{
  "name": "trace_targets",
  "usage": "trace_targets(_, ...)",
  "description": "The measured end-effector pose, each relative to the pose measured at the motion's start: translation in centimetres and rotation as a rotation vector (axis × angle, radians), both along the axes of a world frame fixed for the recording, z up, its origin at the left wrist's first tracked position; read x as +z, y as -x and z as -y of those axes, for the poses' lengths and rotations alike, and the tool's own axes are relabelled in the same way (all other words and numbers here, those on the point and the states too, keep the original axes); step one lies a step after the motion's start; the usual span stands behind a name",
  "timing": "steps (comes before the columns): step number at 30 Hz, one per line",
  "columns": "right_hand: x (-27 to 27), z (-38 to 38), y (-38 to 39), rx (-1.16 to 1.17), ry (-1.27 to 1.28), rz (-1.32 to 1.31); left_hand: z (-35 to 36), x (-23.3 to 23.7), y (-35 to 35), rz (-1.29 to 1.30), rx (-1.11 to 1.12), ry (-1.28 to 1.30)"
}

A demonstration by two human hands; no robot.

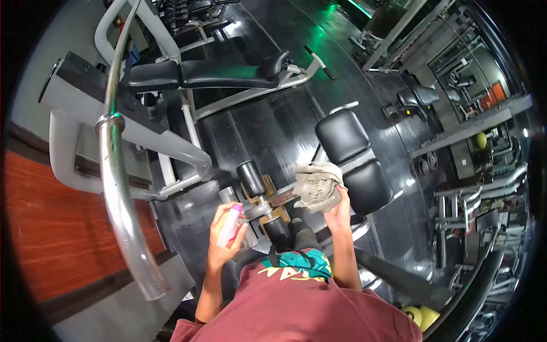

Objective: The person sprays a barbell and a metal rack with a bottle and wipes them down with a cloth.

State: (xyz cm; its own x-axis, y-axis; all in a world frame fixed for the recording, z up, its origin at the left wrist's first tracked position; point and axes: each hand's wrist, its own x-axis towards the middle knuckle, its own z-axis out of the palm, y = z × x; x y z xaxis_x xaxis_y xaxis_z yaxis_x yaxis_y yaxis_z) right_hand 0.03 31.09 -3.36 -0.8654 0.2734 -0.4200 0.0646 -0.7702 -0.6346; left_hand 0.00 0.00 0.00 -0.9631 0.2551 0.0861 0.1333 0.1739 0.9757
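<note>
In my left hand [218,232] is a small white bottle [229,226] with a pink cap, held upright in front of my body with the fingers wrapped round it. My right hand [338,210] grips a crumpled grey-beige cloth [317,187], which covers part of the fingers. Just beyond the cloth is a bench with two black padded cushions [343,135]. Between my hands, lower down, are black foam rollers [250,178] on a metal frame.
A shiny metal bar [115,182] rises close on my left, beside a grey machine frame [137,128]. A long black bench [225,74] stands ahead. Weight machines and racks [473,196] line the right side, over a black floor [256,128].
</note>
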Motion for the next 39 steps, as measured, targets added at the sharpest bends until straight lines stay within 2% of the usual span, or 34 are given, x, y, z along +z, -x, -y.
trace_targets(2,0.2,-0.7,1.6,0.005,-0.056,0.025,-0.8,-1.1,0.3,-0.067,0.084,-0.053)
trace_targets(3,-1.5,-3.9,3.0,0.006,0.013,0.074,-4.4,-0.2,1.3,-0.04,0.096,0.009)
trace_targets(5,-2.0,-8.0,4.6,0.042,-0.001,0.056,-8.7,0.1,2.3,0.168,0.202,-0.156)
trace_targets(6,-2.0,-9.7,5.7,0.059,-0.001,0.047,-10.6,-0.5,3.3,0.023,0.21,-0.072)
trace_targets(11,-2.7,-16.2,7.7,0.068,0.0,0.042,-17.4,0.1,4.3,0.106,0.283,-0.045)
trace_targets(16,-2.8,-21.8,9.6,0.128,-0.02,0.049,-22.6,0.7,6.0,-0.027,0.323,0.119)
trace_targets(19,-3.1,-24.0,9.9,0.144,0.03,0.073,-24.9,1.4,6.6,-0.05,0.376,0.081)
trace_targets(26,-3.8,-24.3,10.1,0.166,0.106,0.068,-27.3,2.7,8.2,-0.003,0.376,-0.057)
trace_targets(29,-2.6,-23.5,10.5,0.206,0.079,0.08,-27.0,1.9,8.3,-0.069,0.381,-0.028)
trace_targets(33,-2.0,-22.9,10.9,0.216,0.054,-0.007,-27.3,2.1,8.4,-0.021,0.403,-0.074)
trace_targets(35,-1.8,-23.0,11.2,0.223,0.044,-0.012,-27.7,3.7,8.9,0.05,0.46,0.136)
trace_targets(39,0.3,-22.7,11.5,0.222,0.004,-0.033,-27.5,4.1,9.9,-0.01,0.448,0.105)
